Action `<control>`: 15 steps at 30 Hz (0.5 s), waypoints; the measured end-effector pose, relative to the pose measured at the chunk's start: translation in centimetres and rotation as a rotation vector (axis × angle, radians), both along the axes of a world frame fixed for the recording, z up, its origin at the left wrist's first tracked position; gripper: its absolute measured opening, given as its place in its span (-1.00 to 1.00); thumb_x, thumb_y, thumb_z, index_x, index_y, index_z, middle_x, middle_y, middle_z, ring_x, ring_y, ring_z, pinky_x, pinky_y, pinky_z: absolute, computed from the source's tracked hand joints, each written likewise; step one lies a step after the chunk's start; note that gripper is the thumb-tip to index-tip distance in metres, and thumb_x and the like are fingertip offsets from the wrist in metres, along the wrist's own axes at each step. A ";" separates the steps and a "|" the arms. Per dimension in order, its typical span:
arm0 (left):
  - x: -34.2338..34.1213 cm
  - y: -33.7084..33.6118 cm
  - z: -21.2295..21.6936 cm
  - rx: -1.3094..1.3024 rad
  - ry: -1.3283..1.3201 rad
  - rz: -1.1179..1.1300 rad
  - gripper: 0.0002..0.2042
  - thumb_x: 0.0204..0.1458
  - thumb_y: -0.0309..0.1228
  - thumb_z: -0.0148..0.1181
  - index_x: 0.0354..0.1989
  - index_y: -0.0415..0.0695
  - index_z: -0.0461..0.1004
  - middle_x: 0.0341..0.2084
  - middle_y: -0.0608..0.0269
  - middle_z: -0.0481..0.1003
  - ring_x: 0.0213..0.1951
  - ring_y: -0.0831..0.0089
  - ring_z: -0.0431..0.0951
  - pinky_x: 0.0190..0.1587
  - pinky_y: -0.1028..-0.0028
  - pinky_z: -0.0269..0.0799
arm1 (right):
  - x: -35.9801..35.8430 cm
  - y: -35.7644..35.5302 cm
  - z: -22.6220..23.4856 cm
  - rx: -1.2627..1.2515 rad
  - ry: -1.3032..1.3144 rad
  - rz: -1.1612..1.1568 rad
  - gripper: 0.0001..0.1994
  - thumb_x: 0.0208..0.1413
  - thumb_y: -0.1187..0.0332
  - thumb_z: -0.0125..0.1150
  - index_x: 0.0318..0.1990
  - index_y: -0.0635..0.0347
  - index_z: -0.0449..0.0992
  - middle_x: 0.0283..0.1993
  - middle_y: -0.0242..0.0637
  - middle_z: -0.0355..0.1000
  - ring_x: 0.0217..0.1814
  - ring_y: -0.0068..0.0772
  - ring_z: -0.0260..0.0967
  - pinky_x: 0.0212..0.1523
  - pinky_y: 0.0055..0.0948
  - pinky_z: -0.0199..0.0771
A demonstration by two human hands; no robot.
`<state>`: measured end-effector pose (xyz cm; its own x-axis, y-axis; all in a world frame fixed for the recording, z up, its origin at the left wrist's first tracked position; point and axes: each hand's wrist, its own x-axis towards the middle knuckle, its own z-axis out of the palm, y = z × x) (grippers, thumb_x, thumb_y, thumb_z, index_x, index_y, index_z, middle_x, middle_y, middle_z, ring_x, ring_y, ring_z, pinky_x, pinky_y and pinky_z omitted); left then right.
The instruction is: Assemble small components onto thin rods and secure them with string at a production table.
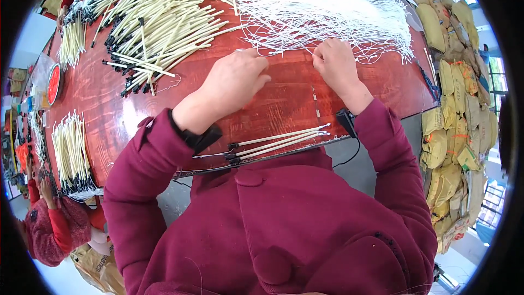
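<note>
A wide bundle of thin white cords (327,8) with small knob-like tips lies across the far side of the red table. My right hand (337,68) is at its near edge, fingers bent down and pinched on a loose white cord. To the left of it, my left hand (232,82) hovers over the table with curled fingers and the thumb sticking out. Whatever those fingers hold is hidden behind the hand. Beyond my left hand spreads a big heap of pale yellow sticks (174,27) with black ends. Several similar sticks (281,143) with white tips lie by the near edge.
The red table (284,98) carries a small black device (346,120) with a cable beside my right forearm. At left stand a bundle of sticks (71,150) and a bowl of red bits (53,84). Other people work along the left side. Stacked sacks (456,114) line the right.
</note>
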<state>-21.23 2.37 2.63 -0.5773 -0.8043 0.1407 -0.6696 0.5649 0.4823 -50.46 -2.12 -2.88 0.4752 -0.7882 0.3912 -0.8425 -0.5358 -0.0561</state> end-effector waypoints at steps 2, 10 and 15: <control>-1.2 -0.9 -0.3 -0.019 0.007 -0.004 -0.81 0.09 -0.37 0.26 -0.20 -0.22 0.54 -0.29 0.00 0.51 -0.15 -0.01 0.56 -0.13 0.13 0.50 | 0.4 0.8 0.5 0.014 -0.088 0.121 -0.87 -0.02 0.46 0.35 -0.41 0.10 0.47 -0.39 -0.35 0.40 -0.27 -0.19 0.37 -0.19 -0.19 0.30; -7.9 -6.0 -3.5 -0.190 0.006 -0.042 -0.85 0.10 -0.44 0.19 -0.18 -0.17 0.52 -0.26 0.07 0.51 -0.13 0.04 0.58 -0.09 0.13 0.53 | 0.4 3.8 3.2 0.083 -0.209 0.190 -0.85 -0.04 0.50 0.37 -0.40 0.13 0.46 -0.38 -0.34 0.41 -0.29 -0.19 0.36 -0.21 -0.21 0.28; -10.0 -8.5 -5.8 -0.272 0.016 -0.088 -0.89 0.11 -0.48 0.12 -0.22 -0.18 0.51 -0.21 0.04 0.50 -0.09 0.03 0.57 -0.06 0.13 0.53 | -0.8 5.6 3.5 0.143 -0.208 0.124 -0.86 -0.01 0.49 0.39 -0.36 0.17 0.50 -0.34 -0.32 0.44 -0.27 -0.20 0.37 -0.21 -0.25 0.30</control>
<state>-31.20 -6.13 -3.22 -0.6389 -0.6830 0.3539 -0.6061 0.7303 0.3153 -51.29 3.45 0.65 0.4930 -0.7829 0.3795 -0.7332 -0.6086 -0.3032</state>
